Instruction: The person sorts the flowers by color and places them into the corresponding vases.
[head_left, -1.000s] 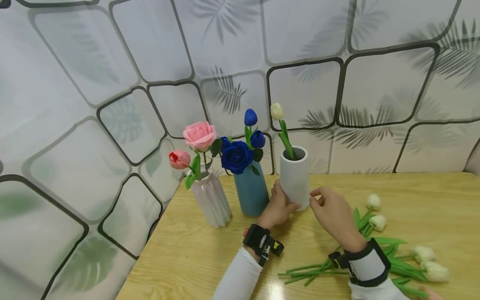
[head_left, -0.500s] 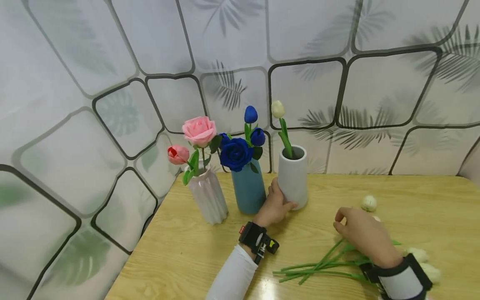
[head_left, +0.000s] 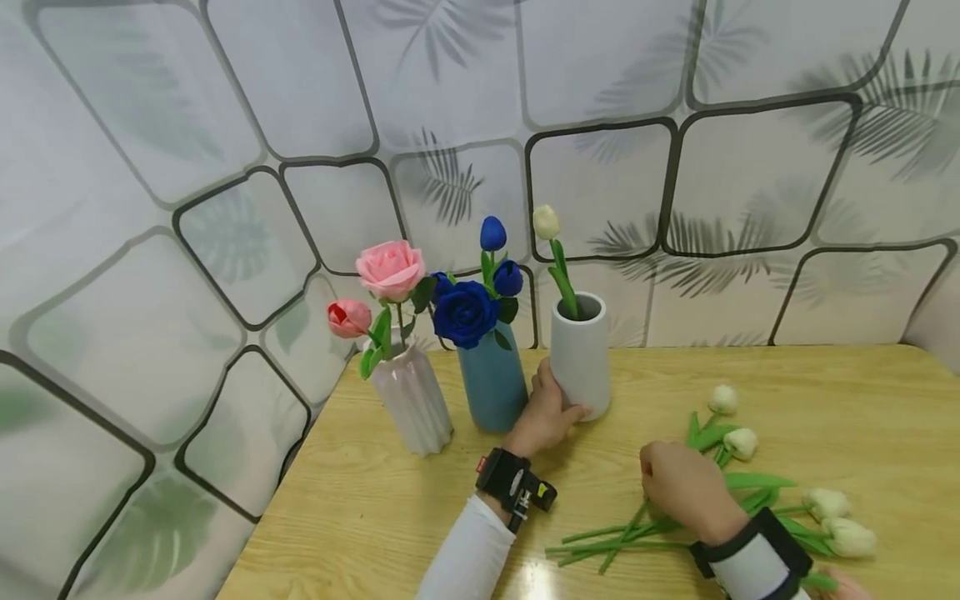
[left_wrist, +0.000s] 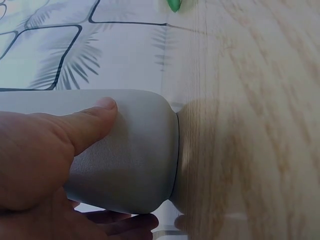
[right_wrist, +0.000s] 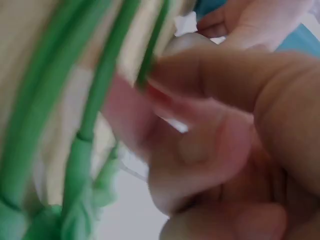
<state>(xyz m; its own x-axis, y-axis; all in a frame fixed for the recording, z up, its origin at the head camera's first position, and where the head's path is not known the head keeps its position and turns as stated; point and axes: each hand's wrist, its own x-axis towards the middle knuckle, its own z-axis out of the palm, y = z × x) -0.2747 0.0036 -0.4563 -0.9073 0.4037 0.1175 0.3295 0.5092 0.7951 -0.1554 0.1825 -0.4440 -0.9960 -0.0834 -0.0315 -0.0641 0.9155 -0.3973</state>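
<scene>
My left hand (head_left: 543, 417) holds the lower part of a white vase (head_left: 581, 358), its thumb along the side in the left wrist view. One white tulip (head_left: 547, 222) stands in that vase, leaning left. My right hand (head_left: 686, 492) is down at a bunch of white tulips (head_left: 827, 504) lying on the table, fingers curled and pinching a green tulip stem (head_left: 633, 525). The right wrist view is blurred; a stem (right_wrist: 152, 45) runs in at the fingertips, while thicker stems (right_wrist: 107, 70) pass beside them. The exact finger contact is partly hidden.
Left of the white vase stand a blue vase (head_left: 491, 383) with blue flowers (head_left: 467, 313) and a ridged pale vase (head_left: 412, 400) with pink flowers (head_left: 390, 271). A patterned wall covering (head_left: 592, 192) rises behind the wooden table (head_left: 360, 517). Part of another hand (head_left: 847, 587) shows at lower right.
My right hand has left the white vase's side, swung right over the tulips, then come down and left onto a stem, which now slants more steeply. My left hand keeps its hold on the vase.
</scene>
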